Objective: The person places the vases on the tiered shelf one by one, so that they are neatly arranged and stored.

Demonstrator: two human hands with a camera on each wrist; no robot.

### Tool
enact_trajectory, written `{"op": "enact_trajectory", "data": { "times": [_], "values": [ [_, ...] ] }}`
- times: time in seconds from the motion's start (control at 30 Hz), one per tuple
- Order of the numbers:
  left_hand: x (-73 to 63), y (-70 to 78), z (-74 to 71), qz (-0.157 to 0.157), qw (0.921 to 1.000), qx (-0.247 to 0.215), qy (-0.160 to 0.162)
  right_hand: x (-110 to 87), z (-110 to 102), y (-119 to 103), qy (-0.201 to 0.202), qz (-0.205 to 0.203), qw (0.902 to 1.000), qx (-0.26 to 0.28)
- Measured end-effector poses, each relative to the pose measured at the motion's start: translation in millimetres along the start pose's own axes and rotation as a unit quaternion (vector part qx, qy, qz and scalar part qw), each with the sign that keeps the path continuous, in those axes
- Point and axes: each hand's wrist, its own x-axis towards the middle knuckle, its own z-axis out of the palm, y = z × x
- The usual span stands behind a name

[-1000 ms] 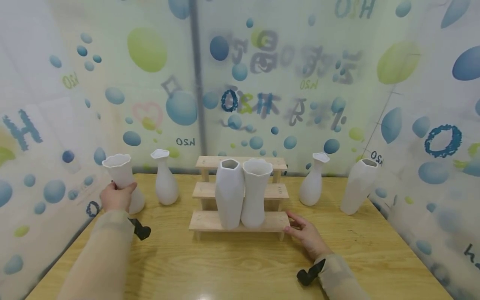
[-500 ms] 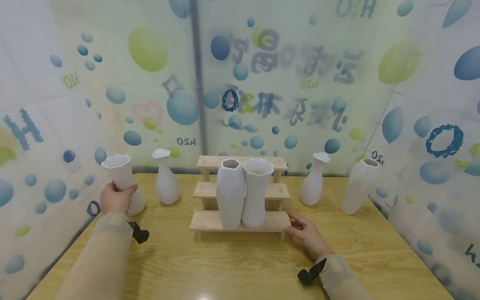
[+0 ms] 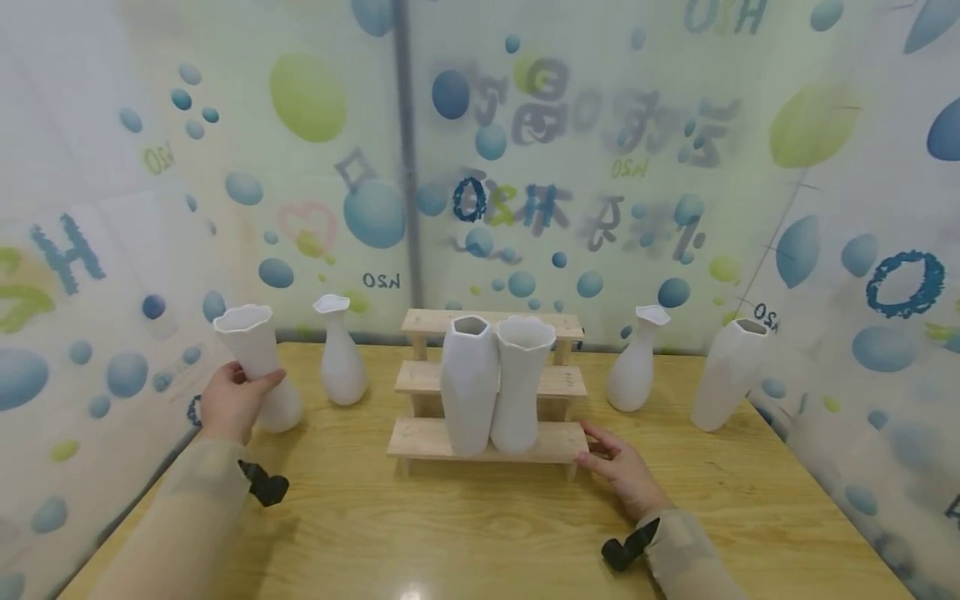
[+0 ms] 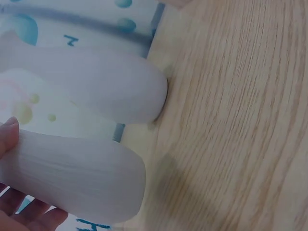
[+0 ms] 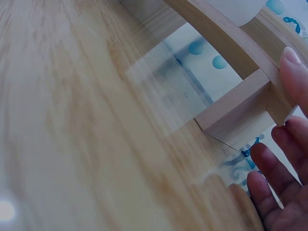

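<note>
My left hand (image 3: 234,404) grips a white vase with a scalloped rim (image 3: 258,354) at the table's left, fingers and thumb around its body. In the left wrist view this vase (image 4: 86,175) is close to the wood; whether its base touches I cannot tell. Beside it stands a slim-necked white vase (image 3: 343,371). My right hand (image 3: 622,471) holds the right end of the lowest step of a wooden three-step stand (image 3: 420,437), between thumb and index finger. On that step stand a faceted white vase (image 3: 470,387) and another scalloped vase (image 3: 521,387), close together.
Right of the stand are a second slim-necked vase (image 3: 633,367) and another faceted vase (image 3: 726,379). A printed curtain (image 3: 570,167) closes off the back and sides of the wooden table (image 3: 450,533).
The head view has shifted slightly, so the scene sits further right. My left hand and its vase have come slightly nearer the front; the right hand stays at the stand.
</note>
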Motion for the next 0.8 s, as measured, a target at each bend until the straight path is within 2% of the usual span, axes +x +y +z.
{"op": "enact_trajectory", "data": {
  "times": [0.13,0.33,0.57,0.8],
  "values": [
    [-8.1,5.8,-0.7,0.011,0.9996,0.014,-0.021,-0.4,0,0,-0.001,0.000,1.0000,0.001],
    [-18.5,10.5,-0.1,0.021,0.9991,0.016,-0.034,-0.3,-1,-1,-0.004,0.000,1.0000,0.005],
    [-30.8,16.8,5.2,0.041,0.9977,-0.009,-0.052,-1.0,-1,-3,-0.007,0.000,0.9999,0.011],
    [-41.8,26.2,10.2,0.057,0.9958,-0.015,-0.070,0.5,0,-2,-0.003,0.001,0.9999,0.011]
  ]
}}
